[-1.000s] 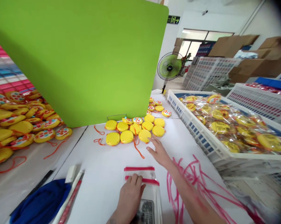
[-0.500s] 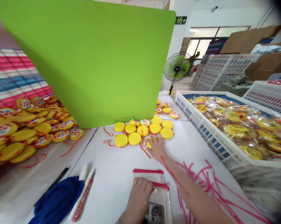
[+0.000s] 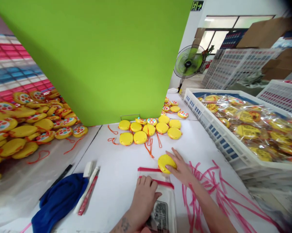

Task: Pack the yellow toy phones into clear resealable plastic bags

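My right hand [image 3: 182, 167] grips a yellow, rounded, animal-shaped plastic toy [image 3: 165, 163], thumb and fingers around its side, close above the mouth of a clear plastic bag [image 3: 169, 200]. That bag has red strips across its top and a dark printed block lower down. Over the bag's upper left lies my left hand [image 3: 146, 197], fingers bent and pressed onto the plastic; its fingertips are partly hidden. Farther back, several similar yellow toys [image 3: 140, 137] with orange cords lie in loose rows, mostly plain side up.
A green board [image 3: 107, 64] stands behind the toys. More yellow toys [image 3: 24, 131] are heaped at left. Nearer lie a blue cloth [image 3: 63, 194], a white marker [image 3: 86, 191] and a black pen [image 3: 61, 176]. Pink strips [image 3: 216, 191] are scattered at right, beside a white crate [image 3: 209, 126] of bagged toys.
My right hand has drawn one yellow toy away from the group toward the bag. My left hand stays on the bag. The view has tilted slightly downward.
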### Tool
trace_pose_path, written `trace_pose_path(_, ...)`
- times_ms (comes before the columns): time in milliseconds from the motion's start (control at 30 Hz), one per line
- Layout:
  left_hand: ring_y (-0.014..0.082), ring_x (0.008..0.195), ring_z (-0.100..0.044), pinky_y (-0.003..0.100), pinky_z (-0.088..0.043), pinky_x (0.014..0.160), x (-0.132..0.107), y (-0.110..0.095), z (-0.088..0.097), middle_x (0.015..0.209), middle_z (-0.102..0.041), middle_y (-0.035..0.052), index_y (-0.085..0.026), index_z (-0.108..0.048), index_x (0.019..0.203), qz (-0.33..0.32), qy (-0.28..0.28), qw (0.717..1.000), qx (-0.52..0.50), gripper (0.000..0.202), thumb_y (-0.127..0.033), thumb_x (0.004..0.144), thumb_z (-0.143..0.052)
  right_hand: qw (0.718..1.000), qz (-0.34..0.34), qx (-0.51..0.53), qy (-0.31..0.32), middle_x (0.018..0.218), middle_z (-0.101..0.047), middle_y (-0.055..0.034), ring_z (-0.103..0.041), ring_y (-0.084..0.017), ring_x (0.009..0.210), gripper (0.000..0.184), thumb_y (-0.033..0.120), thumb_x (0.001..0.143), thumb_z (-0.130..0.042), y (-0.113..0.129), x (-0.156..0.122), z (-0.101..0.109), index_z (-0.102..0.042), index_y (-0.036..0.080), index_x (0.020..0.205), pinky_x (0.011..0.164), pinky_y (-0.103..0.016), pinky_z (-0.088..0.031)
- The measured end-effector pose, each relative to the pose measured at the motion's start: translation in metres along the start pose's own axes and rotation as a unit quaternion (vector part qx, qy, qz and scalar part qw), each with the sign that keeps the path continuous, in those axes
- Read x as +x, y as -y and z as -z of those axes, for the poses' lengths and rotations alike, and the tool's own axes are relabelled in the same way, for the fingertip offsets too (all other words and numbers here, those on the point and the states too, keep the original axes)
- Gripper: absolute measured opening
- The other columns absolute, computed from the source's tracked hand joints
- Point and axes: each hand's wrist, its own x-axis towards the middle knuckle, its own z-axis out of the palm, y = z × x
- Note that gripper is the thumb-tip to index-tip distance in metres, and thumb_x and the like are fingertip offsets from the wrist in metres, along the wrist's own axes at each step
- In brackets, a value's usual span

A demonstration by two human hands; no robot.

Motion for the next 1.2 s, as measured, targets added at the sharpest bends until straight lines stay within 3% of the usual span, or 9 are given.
trace_pose_path(167, 0.0237, 0.085, -0.052, 0.042, -0.045, 0.078, -0.005, -0.001, -0.008, 0.090, -0.059, 0.0038, -0.017, -0.058, 0.085, -0.037, -0.018, 0.999, -0.002, 0.007, -0.020, 0.084, -0.064, 0.999, -0.043, -0.004, -0.032, 0.124, -0.058, -0.0127, -0.051, -0.032, 0.118, 0.062, 0.038, 0.083, -0.058, 0.010, -0.016, -0.008, -0.041, 0.022, 0.140, 0.101, -0.053, -0.038)
trace_pose_path(300, 0.0226, 0.081, -0.052, 0.041, -0.045, 0.077, -0.009, 0.001, -0.009, 0.086, -0.060, 0.0040, -0.017, -0.057, 0.084, -0.041, -0.031, 0.997, -0.049, 0.005, -0.019, 0.089, -0.057, 0.987, -0.094, 0.128, -0.028, 0.126, -0.054, -0.0112, -0.053, -0.027, 0.114, 0.066, 0.033, 0.082, -0.058, 0.023, -0.021, -0.010, -0.034, 0.024, 0.143, 0.098, -0.047, -0.043)
trace_pose_path(400, 0.0238, 0.085, -0.052, 0.042, -0.045, 0.080, -0.010, 0.003, -0.006, 0.091, -0.061, 0.0060, -0.015, -0.053, 0.111, -0.010, -0.043, 0.992, -0.118, 0.025, -0.024, 0.088, -0.059, 0.956, -0.118, 0.267, -0.013, 0.131, -0.051, -0.0109, -0.054, -0.025, 0.115, 0.061, 0.036, 0.083, -0.059, 0.023, -0.021, 0.001, -0.037, 0.024, 0.139, 0.098, -0.044, -0.044)
trace_pose_path(500, 0.0237, 0.086, -0.052, 0.043, -0.045, 0.082, -0.010, 0.005, -0.004, 0.095, -0.060, 0.0074, -0.014, -0.028, 0.140, 0.023, -0.068, 0.984, -0.164, 0.055, -0.023, 0.091, -0.053, 0.904, -0.117, 0.411, 0.034, 0.132, -0.052, -0.0104, -0.055, -0.024, 0.115, 0.057, 0.039, 0.083, -0.063, 0.022, -0.022, 0.023, -0.042, 0.024, 0.134, 0.096, -0.041, -0.046)
trace_pose_path(567, 0.0235, 0.086, -0.052, 0.043, -0.044, 0.082, -0.009, 0.006, -0.003, 0.096, -0.060, 0.0081, -0.015, -0.021, 0.144, 0.032, -0.083, 0.981, -0.172, 0.055, -0.021, 0.095, -0.045, 0.871, -0.109, 0.471, 0.082, 0.128, -0.056, -0.0098, -0.056, -0.024, 0.114, 0.056, 0.038, 0.080, -0.068, 0.026, -0.024, 0.036, -0.047, 0.024, 0.130, 0.095, -0.040, -0.048)
trace_pose_path(667, 0.0237, 0.088, -0.052, 0.043, -0.043, 0.082, -0.008, 0.005, -0.001, 0.099, -0.060, 0.0083, -0.018, -0.040, 0.134, 0.012, -0.070, 0.985, -0.155, 0.038, -0.019, 0.096, -0.040, 0.854, -0.103, 0.499, 0.106, 0.123, -0.060, -0.0094, -0.058, -0.025, 0.111, 0.054, 0.039, 0.078, -0.070, 0.033, -0.026, 0.040, -0.052, 0.024, 0.126, 0.094, -0.040, -0.048)
trace_pose_path(867, 0.0231, 0.094, -0.050, 0.044, -0.037, 0.089, -0.007, 0.003, 0.000, 0.102, -0.061, 0.0057, -0.020, -0.057, 0.113, -0.076, -0.032, 0.992, -0.093, 0.025, -0.010, 0.090, -0.048, 0.906, -0.100, 0.410, 0.034, 0.131, -0.054, -0.0107, -0.056, -0.024, 0.112, 0.052, 0.039, 0.082, -0.064, 0.039, -0.017, 0.008, -0.049, 0.023, 0.129, 0.095, -0.041, -0.047)
trace_pose_path(1067, 0.0209, 0.085, -0.051, 0.042, -0.041, 0.083, -0.008, 0.002, 0.007, 0.083, -0.060, 0.0030, -0.020, -0.061, 0.086, -0.043, -0.094, 0.990, -0.101, 0.012, -0.021, 0.093, -0.051, 0.957, -0.033, 0.274, 0.089, 0.122, -0.061, -0.0093, -0.057, -0.023, 0.111, 0.043, 0.038, 0.088, -0.055, 0.055, -0.016, -0.003, -0.055, 0.022, 0.128, 0.098, -0.041, -0.045)
trace_pose_path(1200, 0.0237, 0.103, -0.051, 0.046, -0.042, 0.092, -0.008, 0.001, 0.010, 0.108, -0.060, 0.0075, -0.020, -0.060, 0.095, -0.045, -0.149, 0.979, -0.133, 0.011, -0.016, 0.091, -0.051, 0.949, 0.033, 0.257, 0.181, 0.106, -0.069, -0.0057, -0.061, -0.022, 0.103, 0.037, 0.041, 0.097, -0.038, 0.075, -0.018, -0.003, -0.067, 0.024, 0.112, 0.094, -0.040, -0.047)
